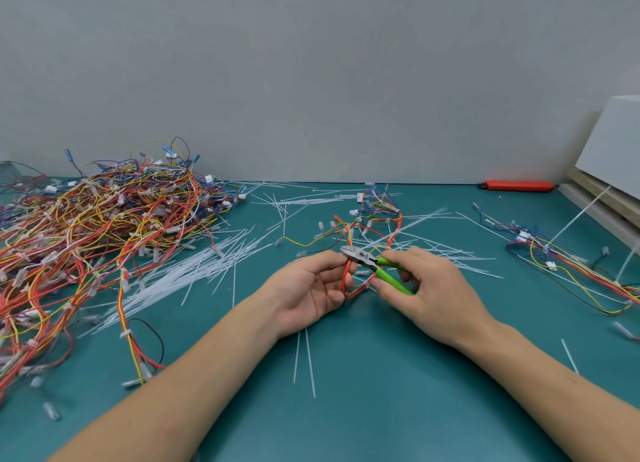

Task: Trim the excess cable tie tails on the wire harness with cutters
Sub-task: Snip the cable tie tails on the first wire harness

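Note:
A wire harness of red, yellow, blue and black wires lies on the teal mat in the middle, with white connectors at its far end. My left hand pinches a red loop of this harness between thumb and fingers. My right hand grips green-handled cutters. Their metal jaws point left and sit right at my left fingertips, over the red wires. The cable tie at the jaws is too small to make out.
A big tangled pile of harnesses fills the left side. Loose white cable ties and cut tails lie scattered over the mat. Another harness lies at right. An orange utility knife rests by the wall, with stacked boards beyond it.

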### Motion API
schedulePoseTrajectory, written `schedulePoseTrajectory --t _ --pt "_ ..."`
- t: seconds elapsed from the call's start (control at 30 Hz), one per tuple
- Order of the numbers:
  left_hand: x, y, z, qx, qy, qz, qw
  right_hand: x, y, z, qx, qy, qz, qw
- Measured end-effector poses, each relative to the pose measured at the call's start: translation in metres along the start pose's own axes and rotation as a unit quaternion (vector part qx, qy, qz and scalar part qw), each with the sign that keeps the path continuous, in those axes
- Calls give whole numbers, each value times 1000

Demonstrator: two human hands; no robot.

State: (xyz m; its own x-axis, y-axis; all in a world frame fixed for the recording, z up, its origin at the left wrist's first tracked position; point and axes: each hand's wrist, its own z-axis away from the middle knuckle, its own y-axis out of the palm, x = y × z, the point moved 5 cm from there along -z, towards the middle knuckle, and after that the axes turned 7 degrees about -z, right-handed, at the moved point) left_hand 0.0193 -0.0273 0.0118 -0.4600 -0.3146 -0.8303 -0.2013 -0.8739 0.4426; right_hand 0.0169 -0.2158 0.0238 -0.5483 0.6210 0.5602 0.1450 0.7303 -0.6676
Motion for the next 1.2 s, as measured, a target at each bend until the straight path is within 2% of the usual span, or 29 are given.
schedulePoseTrajectory --t 0.3,0.73,1.2 --pt "0 1 1 1 0 -7 1000 2 1 0 29 8 -6 1000" --pt "0 -1 0 0 -10 2 1000 1 0 -1 -2 7 12 1000" --pt "1 1 -1 10 -7 -12 1000 1 0 -1 19 12 18 1000"
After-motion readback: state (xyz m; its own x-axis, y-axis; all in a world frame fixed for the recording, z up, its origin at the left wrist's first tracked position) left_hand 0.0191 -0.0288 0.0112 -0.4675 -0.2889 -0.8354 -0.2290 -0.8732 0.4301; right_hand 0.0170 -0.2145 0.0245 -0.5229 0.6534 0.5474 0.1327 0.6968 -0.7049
